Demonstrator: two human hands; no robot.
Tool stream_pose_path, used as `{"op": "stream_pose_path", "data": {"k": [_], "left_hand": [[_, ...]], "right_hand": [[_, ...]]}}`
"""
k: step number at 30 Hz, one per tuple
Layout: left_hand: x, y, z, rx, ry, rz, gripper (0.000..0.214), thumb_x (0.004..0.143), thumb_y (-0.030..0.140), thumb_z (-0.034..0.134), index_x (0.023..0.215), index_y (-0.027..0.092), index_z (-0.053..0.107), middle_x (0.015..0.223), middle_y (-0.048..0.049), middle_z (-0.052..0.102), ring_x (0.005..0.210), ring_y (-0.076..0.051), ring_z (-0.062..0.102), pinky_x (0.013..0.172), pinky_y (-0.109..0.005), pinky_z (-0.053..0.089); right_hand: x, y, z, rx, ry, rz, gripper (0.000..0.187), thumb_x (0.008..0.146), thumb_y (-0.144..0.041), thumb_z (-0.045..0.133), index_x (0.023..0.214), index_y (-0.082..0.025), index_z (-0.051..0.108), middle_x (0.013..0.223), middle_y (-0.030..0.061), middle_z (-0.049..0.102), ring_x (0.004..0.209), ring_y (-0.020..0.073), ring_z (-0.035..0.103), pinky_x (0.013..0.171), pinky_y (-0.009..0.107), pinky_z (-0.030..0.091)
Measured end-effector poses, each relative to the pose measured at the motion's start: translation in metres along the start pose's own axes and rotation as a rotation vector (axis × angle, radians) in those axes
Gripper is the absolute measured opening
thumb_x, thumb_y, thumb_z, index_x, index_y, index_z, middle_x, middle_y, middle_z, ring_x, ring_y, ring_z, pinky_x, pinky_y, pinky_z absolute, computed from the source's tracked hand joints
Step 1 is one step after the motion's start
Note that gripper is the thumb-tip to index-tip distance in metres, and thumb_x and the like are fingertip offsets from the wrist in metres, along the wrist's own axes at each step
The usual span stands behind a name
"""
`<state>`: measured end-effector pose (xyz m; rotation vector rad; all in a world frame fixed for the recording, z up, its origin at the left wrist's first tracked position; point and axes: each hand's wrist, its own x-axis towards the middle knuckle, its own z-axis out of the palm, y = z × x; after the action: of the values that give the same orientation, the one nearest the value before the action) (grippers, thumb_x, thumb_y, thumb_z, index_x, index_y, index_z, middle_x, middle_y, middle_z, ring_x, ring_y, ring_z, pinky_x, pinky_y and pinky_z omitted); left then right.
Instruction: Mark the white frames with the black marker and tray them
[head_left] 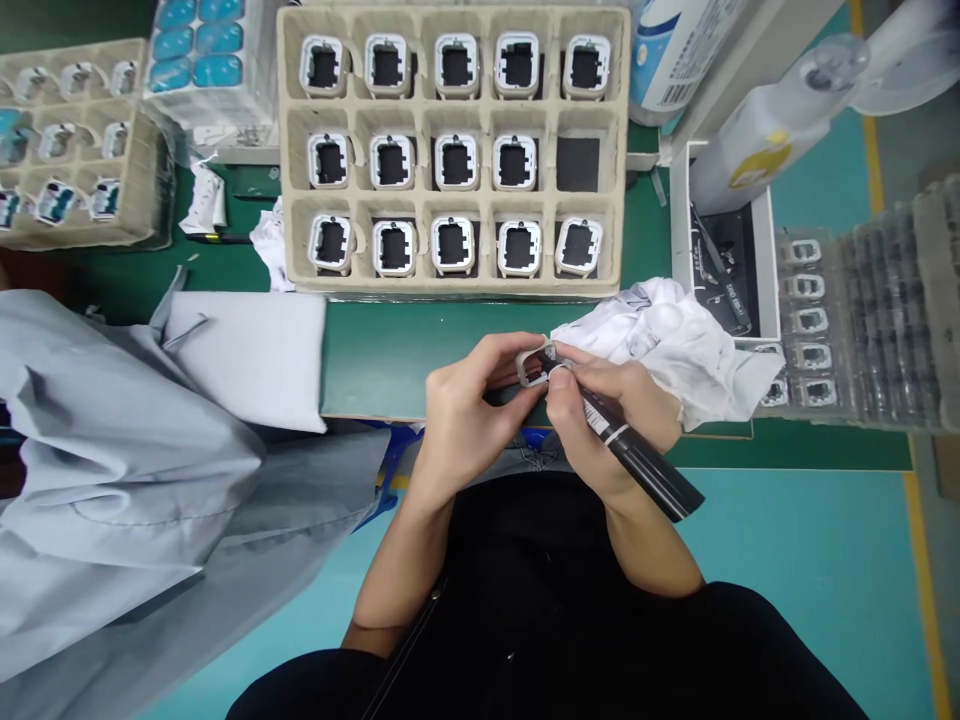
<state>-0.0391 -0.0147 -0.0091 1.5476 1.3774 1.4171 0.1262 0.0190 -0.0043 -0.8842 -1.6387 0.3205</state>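
Observation:
My left hand [472,412] pinches a small white frame [525,372] with a squared, rounded outline, tilted on its side above the bench edge. In my right hand [611,415] is a black marker pen [651,468], its tip end against or just inside the frame; fingers partly hide the contact. Ahead of my hands, a beige moulded tray [450,288] carries similar white frames, one per pocket. A single pocket [577,165] at the right of the middle row shows only its dark base. Beside my right hand lies a crumpled white cloth [667,340].
At left, a person in grey clothing [112,480] stands close, near a folded white cloth [247,350]. Another beige tray [82,225] holds small parts. A white box [761,320] with tools and a bottle [757,150] stands right, beside clear plastic trays [885,310].

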Motion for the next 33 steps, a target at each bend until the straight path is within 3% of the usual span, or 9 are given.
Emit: {"op": "stream_pose_path", "data": {"k": [5,9,17,23,29,33], "left_hand": [[-0.0008,-0.0012,0.0003,0.0,-0.002,0.007,0.03,0.111,0.028,0.099,0.139,0.027,0.089,0.129,-0.0015,0.099,0.112,-0.021,0.1,0.108,-0.027,0.082],[-0.0013,-0.002,-0.0014,-0.04,-0.018,-0.033,0.032,0.11,0.033,0.101,0.139,0.027,0.089,0.13,-0.0024,0.098,0.114,-0.022,0.1,0.11,-0.03,0.082],[0.0027,-0.0007,-0.0055,-0.168,-0.045,-0.198,0.056,0.095,0.056,0.115,0.134,0.025,0.087,0.124,-0.0063,0.098,0.114,-0.03,0.101,0.109,-0.038,0.085],[0.0026,-0.0008,-0.005,-0.17,-0.038,-0.194,0.056,0.095,0.055,0.115,0.134,0.026,0.088,0.126,-0.0058,0.098,0.114,-0.028,0.1,0.11,-0.037,0.085],[0.0006,-0.0041,-0.0045,-0.117,-0.05,-0.126,0.042,0.105,0.044,0.107,0.138,0.027,0.088,0.131,-0.0052,0.098,0.117,-0.025,0.099,0.113,-0.035,0.083],[0.0001,-0.0059,-0.0045,-0.056,-0.057,-0.12,0.043,0.107,0.048,0.104,0.139,0.027,0.086,0.133,-0.0061,0.097,0.118,-0.026,0.099,0.114,-0.037,0.083]], "right_hand": [[-0.0002,0.001,0.0018,0.009,0.026,-0.008,0.02,0.108,-0.013,0.086,0.114,-0.03,0.077,0.092,-0.0034,0.094,0.093,0.0308,0.101,0.077,0.034,0.085],[0.0,0.0005,0.0008,0.009,0.005,0.006,0.018,0.109,-0.014,0.085,0.11,-0.03,0.076,0.091,-0.0039,0.093,0.09,0.0295,0.1,0.079,0.035,0.086],[-0.002,0.0011,0.0002,0.01,0.026,0.024,0.016,0.11,-0.019,0.086,0.109,-0.031,0.076,0.092,-0.0033,0.094,0.091,0.0301,0.101,0.076,0.035,0.084],[-0.0036,0.0017,0.0003,0.037,0.016,0.052,0.016,0.108,-0.016,0.087,0.108,-0.03,0.079,0.096,-0.002,0.095,0.095,0.0308,0.101,0.077,0.035,0.084],[-0.0052,0.0031,0.0013,0.006,0.016,0.039,0.012,0.11,-0.019,0.085,0.109,-0.03,0.079,0.105,0.0017,0.098,0.09,0.0288,0.1,0.074,0.034,0.082],[-0.0041,0.0041,0.0013,-0.039,0.009,0.016,0.011,0.111,-0.022,0.084,0.108,-0.031,0.078,0.1,0.0002,0.097,0.09,0.0293,0.1,0.071,0.035,0.083]]}}
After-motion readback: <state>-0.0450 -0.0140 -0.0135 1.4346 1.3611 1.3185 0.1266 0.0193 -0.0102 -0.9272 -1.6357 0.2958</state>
